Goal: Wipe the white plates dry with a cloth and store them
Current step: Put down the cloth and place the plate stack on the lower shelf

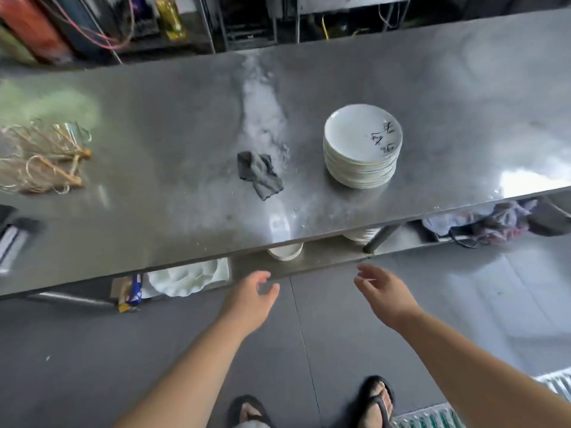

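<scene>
Neither hand holds anything. The left hand (250, 301) and the right hand (383, 291) hang in the lower middle of the frame, below the table's near edge, fingers loosely spread and slightly bent. Judging from that, the person is between steps, about to reach up for either the cloth or a plate.

The stack of white plates (363, 146) stands right of centre on the table (154, 125), with dark brush-like marks on the top plate. The plates are round, shallow and glazed, so likely slick if wet. The cloth (259, 174) lies crumpled just left of the stack, apart from it; it is grey, thin and limp. A pale wet-looking smear runs up the steel above it.

The next move probably calls for one hand to gather the cloth and the other to lift the top plate by its rim.

The table is brushed steel, scuffed and reflective. Wire skimmers (40, 159) with wooden handles lie at the left. On the lower shelf (324, 257) sit a white bowl (285, 250) and a scalloped dish (185, 279).
</scene>
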{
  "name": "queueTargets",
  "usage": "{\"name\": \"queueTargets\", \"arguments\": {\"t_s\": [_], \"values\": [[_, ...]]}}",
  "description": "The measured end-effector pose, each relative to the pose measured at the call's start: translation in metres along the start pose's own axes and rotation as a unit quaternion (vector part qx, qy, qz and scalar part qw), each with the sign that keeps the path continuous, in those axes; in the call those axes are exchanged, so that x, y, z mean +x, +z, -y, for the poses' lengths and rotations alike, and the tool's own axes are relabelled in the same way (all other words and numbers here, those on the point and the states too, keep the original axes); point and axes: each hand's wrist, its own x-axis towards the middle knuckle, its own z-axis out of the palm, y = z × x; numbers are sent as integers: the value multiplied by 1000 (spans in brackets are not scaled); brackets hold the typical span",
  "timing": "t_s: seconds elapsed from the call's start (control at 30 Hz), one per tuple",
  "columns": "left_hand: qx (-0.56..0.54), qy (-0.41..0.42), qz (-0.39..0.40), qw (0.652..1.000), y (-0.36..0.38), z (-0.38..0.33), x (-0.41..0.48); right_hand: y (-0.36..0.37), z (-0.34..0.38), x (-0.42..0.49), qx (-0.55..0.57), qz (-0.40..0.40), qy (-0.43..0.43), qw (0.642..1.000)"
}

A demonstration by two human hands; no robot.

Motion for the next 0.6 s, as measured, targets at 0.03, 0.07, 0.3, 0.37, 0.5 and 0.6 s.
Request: {"name": "queueTargets", "arguments": {"t_s": [0.03,0.07,0.3,0.37,0.5,0.6], "values": [[-14,12,-8,1000,-16,-14,-3,-11,15,-7,6,-15,-1,1000],[-22,26,-13,999,-31,-28,-5,-21,30,-13,13,-30,-5,999],[-5,106,-17,994,-98,-119,6,-75,104,-22,31,-118,-46,992],[13,120,-22,992,-105,-142,12,-86,111,-19,25,-131,-49,990],[14,138,-9,990,-98,-179,37,-107,114,3,18,-123,-39,991],[11,122,-10,992,-84,-203,64,-125,113,32,9,-121,-32,992]]}}
